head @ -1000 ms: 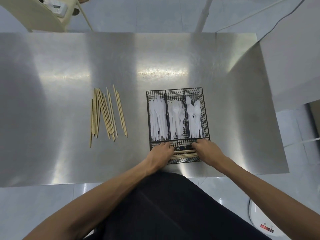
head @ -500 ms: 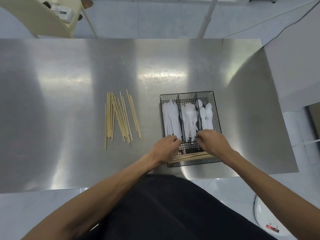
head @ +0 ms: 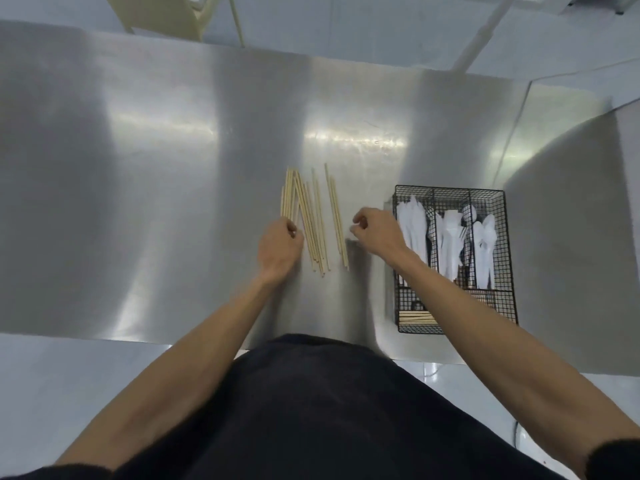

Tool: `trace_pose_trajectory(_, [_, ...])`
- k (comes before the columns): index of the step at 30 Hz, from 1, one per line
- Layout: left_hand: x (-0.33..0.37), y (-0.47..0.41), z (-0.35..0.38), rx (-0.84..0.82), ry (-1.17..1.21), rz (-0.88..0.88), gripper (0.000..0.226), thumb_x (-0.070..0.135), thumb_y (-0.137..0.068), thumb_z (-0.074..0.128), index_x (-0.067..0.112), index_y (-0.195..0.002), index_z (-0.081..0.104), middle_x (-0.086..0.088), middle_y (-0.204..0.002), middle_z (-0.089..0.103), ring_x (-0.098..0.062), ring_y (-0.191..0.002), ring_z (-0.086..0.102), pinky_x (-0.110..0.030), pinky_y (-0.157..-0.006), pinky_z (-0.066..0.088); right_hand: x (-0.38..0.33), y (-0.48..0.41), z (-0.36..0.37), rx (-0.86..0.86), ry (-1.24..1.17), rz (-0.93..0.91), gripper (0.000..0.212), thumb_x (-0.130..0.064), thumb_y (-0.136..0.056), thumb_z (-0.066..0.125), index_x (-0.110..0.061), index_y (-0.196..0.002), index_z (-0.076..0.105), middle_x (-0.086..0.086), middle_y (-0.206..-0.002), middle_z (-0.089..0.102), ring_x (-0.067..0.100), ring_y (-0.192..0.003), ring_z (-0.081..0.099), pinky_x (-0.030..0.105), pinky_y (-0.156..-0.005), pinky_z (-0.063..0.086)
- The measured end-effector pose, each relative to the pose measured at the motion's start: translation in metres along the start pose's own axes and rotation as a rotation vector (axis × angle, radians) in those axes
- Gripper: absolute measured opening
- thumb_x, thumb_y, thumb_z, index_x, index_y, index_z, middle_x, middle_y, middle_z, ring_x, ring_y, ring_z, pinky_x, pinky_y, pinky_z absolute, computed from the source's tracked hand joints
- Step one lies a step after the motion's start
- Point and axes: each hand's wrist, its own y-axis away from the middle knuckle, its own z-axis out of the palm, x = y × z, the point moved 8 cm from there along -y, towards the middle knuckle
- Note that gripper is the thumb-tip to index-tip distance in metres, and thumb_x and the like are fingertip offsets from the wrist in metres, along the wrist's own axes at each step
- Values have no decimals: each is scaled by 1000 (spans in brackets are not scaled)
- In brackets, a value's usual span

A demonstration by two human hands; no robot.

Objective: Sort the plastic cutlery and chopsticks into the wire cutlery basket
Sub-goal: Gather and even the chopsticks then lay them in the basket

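One steel table (head: 145, 209), one wire basket (head: 450, 194) — and roughly a dozen loose chopsticks (head: 311, 226).

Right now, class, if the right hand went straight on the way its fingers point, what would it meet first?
The chopsticks: the right hand points left, away from the basket, and the nearest loose pair lies just beyond it. Its height above the table is unclear, so it may pass over them.
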Motion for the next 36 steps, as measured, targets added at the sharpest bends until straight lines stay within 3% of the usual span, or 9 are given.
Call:
trace_pose_trajectory(4, [-34, -28, -21, 25, 63, -209, 14, 23, -87, 59, 11, -90, 66, -3, -87, 66, -22, -82, 59, -32, -72, 45, -7, -27, 30, 26, -85, 193, 29, -28, -92, 71, -10, -115, 68, 7, -109, 70, 25, -96, 66, 32, -78, 51])
trace_pose_trajectory(8, [-45, -45, -10, -61, 97, -321, 26, 26, -85, 64, 6, -69, 66, -7, -68, 64, -26, -69, 65, -30, -59, 45, -7, -38, 48, 45, -36, 333, 21, -26, -92, 73, -8, -101, 67, 6, -98, 68, 24, -81, 62, 31, -68, 47])
trace_pose_trajectory(13, [-46, -53, 11, -136, 120, -375, 31, 32, -88, 69, 2, -81, 72, -8, -77, 71, -24, -73, 68, -29, -60, 47, -2, -44, 60, 23, -91, 468, 17, -22, -88, 73, -7, -94, 70, 10, -88, 70, 28, -75, 69, 34, -71, 59])
trace_pose_trajectory(17, [-38, -50, 18, -180, 68, -359, 24, 22, -93, 61, 2, -82, 67, -5, -71, 62, -19, -66, 62, -23, -44, 33, -3, -45, 65, 12, -72, 479, 16, -19, -91, 67, -3, -88, 69, 11, -82, 70, 29, -69, 69, 32, -64, 58])
trace_pose_trajectory(21, [-38, -52, 20, -208, 53, -358, 20, 20, -93, 57, 3, -88, 66, -7, -80, 65, -20, -69, 63, -26, -50, 40, -3, -41, 67, 31, -83, 471, 23, -24, -94, 67, -3, -84, 71, 11, -79, 71, 28, -65, 69, 28, -60, 54])
trace_pose_trajectory(25, [-37, -52, 19, -223, 30, -309, 22, 19, -93, 52, 5, -78, 60, -9, -75, 62, -15, -59, 55, -26, -45, 34, 3, -36, 65, 38, -125, 452, 26, -24, -94, 70, -4, -77, 72, 9, -74, 71, 27, -65, 70, 40, -70, 62])
trace_pose_trajectory(31, [-30, -60, -3, -46, 109, -251, 24, 24, -101, 41, 4, -99, 55, -4, -81, 60, -13, -65, 53, -28, -49, 35, 1, -39, 49, 55, -182, 324, 10, -14, -98, 53, -12, -107, 58, 4, -95, 64, 21, -82, 64, 30, -66, 51])
trace_pose_trajectory(34, [-16, -67, -17, 28, 168, -208, 18, 20, -106, 37, 6, -101, 48, 3, -78, 51, -9, -65, 48, -25, -51, 36, 8, -39, 45, 84, -282, 363, 13, -15, -97, 48, -12, -106, 56, 12, -102, 69, 23, -81, 70, 39, -68, 60])
trace_pose_trajectory(36, [-13, -72, -16, 40, 184, -190, 15, 20, -107, 35, 9, -102, 45, 4, -79, 51, -10, -66, 49, -24, -51, 34, 11, -36, 46, 84, -255, 385, 15, -14, -98, 47, -7, -106, 57, 11, -103, 66, 16, -77, 62, 29, -58, 49])
